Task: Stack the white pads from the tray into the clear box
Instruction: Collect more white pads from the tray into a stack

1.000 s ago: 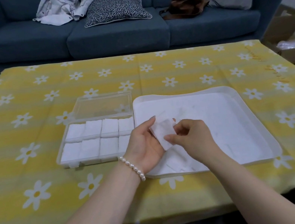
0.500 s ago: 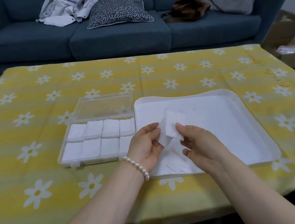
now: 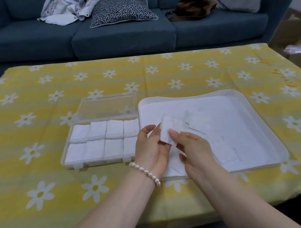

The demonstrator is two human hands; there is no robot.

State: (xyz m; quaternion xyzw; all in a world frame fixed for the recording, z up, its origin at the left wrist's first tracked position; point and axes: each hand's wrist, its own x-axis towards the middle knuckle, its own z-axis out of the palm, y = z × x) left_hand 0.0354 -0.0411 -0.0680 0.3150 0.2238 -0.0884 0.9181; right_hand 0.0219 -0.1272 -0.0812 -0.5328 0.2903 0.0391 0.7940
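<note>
- Left hand [image 3: 151,150] and right hand [image 3: 191,146] both pinch one white pad [image 3: 170,128] above the white tray's [image 3: 253,107] left side.
- More pads [image 3: 222,151] lie flat in the tray.
- The clear box [image 3: 101,140], lid open, sits just left, its compartments filled with pads.

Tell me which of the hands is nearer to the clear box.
Left. The left hand sits right beside the clear box, at its near right corner. The right hand is farther off, over the tray.
</note>
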